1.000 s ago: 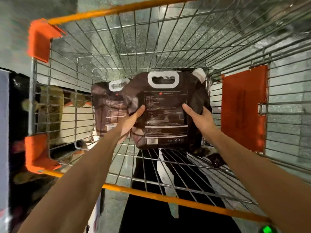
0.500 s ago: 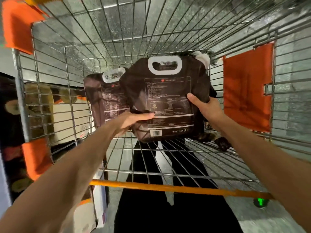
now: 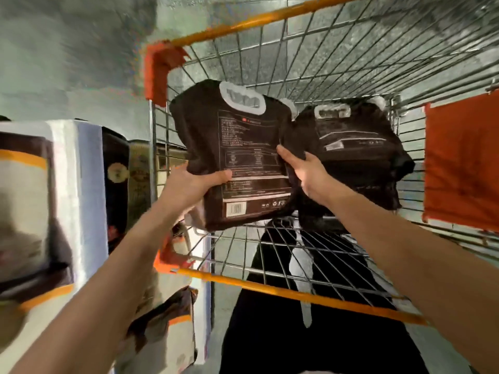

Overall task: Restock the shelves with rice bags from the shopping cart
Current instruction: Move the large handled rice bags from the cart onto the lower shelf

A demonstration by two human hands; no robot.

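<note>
A dark brown rice bag (image 3: 243, 147) with a white handle cut-out is held up at the left side of the wire shopping cart (image 3: 270, 288), tilted a little to the left, its printed back facing me. My left hand (image 3: 191, 184) grips its lower left edge with the thumb on the face. My right hand (image 3: 307, 171) grips its right edge. A second dark rice bag (image 3: 359, 157) leans in the cart just to the right, behind my right hand.
Shelving (image 3: 78, 184) stands left of the cart, holding blurred white and orange bags (image 3: 24, 198), with more bags lower down (image 3: 167, 319). An orange panel (image 3: 464, 163) hangs on the cart's right wall. The cart's orange corner (image 3: 159, 71) is close to the held bag.
Both hands have carried the rice bag up and to the left, toward the cart's left side. My view has swung left, bringing the shelving into sight.
</note>
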